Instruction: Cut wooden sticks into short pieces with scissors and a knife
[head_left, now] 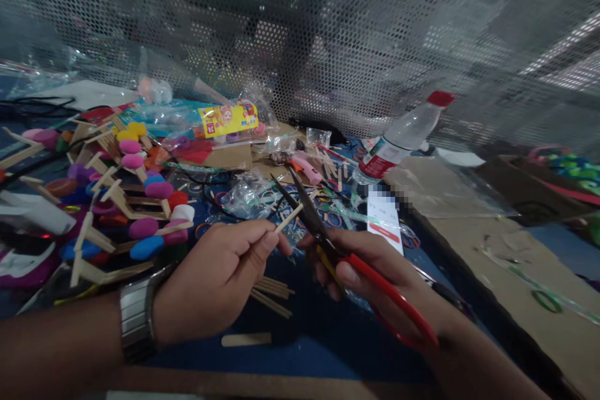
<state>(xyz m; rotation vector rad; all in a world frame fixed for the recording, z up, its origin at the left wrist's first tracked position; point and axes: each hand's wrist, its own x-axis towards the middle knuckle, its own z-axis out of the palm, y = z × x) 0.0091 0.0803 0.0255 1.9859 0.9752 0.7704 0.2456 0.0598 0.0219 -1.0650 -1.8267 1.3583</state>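
My left hand [225, 269], with a metal watch on its wrist, pinches a thin wooden stick [289, 217]. The stick's far end meets the dark blades of a pair of scissors [312, 215]. Around the red handles of those scissors my right hand [375, 262] is closed, and the blades stand apart. Whether the stick lies between the blades or only against one, I cannot tell. Below my hands, several thin wooden sticks [272, 294] lie on the blue table surface [319, 337], and a flat craft stick [246, 340] with a rounded end rests nearer to me.
Small wooden-stick assemblies with coloured round pieces [140, 200] crowd the left. Behind are a yellow-labelled plastic package [229, 120] and a tilted plastic bottle [403, 137] with a red cap. A white card [382, 219] lies past my right hand. Cardboard [515, 262] covers the right; perforated mesh [300, 31] stands behind.
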